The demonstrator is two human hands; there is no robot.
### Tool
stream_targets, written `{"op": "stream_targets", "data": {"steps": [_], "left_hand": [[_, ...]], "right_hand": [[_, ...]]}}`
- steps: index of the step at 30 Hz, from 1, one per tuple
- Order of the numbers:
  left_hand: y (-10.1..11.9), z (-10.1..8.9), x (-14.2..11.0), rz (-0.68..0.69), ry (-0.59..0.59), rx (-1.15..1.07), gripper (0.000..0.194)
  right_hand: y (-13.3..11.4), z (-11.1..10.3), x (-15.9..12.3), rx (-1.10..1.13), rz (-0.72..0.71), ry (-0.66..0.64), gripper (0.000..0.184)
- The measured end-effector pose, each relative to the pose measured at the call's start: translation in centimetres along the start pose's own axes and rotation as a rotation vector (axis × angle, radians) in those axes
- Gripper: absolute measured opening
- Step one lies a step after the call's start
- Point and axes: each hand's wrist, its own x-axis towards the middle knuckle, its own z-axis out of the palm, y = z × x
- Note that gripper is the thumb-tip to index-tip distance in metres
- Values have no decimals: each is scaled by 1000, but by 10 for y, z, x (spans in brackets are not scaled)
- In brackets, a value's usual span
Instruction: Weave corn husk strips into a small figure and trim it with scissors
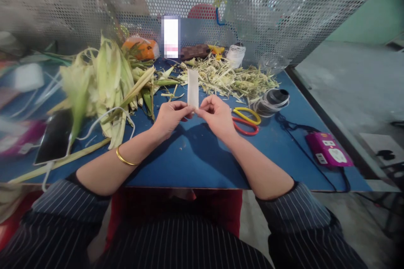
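Over the blue tabletop [205,170], with corn husks [107,71] heaped left of the left hand [171,119] and red-and-yellow-handled scissors [247,122] just beside the right hand [219,117], a pale strip [192,88] is being pinched upright at its lower end by both.

Left forearm [107,172] slants toward two o'clock, right forearm [260,164] toward roughly eleven (both bare). Left hand [172,117] and right hand [217,117] pinching, thumbs inward, fingers curled, tips close together.
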Motion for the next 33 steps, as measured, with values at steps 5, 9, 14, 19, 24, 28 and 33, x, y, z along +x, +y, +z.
{"op": "stream_targets", "data": {"steps": [5,9,14,19,24,28,33], "left_hand": [[-1,-4,4,-161,-9,-178,24],[0,-5,5,-231,-7,-263,22],[-1,-4,4,-325,-67,-328,14],[0,-3,5,-376,-92,-369,12],[0,-4,6,-408,-129,-379,10],[-1,-4,6,-423,-130,-385,11],[0,-3,4,-312,-116,-316,16]], "right_hand": [[-2,-2,-2,-70,-218,-55,14],[-2,-6,-2,-261,-394,-80,21],[2,-8,-2,-316,-486,-16,11],[4,-7,-2,-305,-486,-20,9],[0,-9,0,-334,-522,-31,7],[-3,-11,0,-355,-566,-40,10],[-1,-9,-2,-354,-500,-37,9]]}}
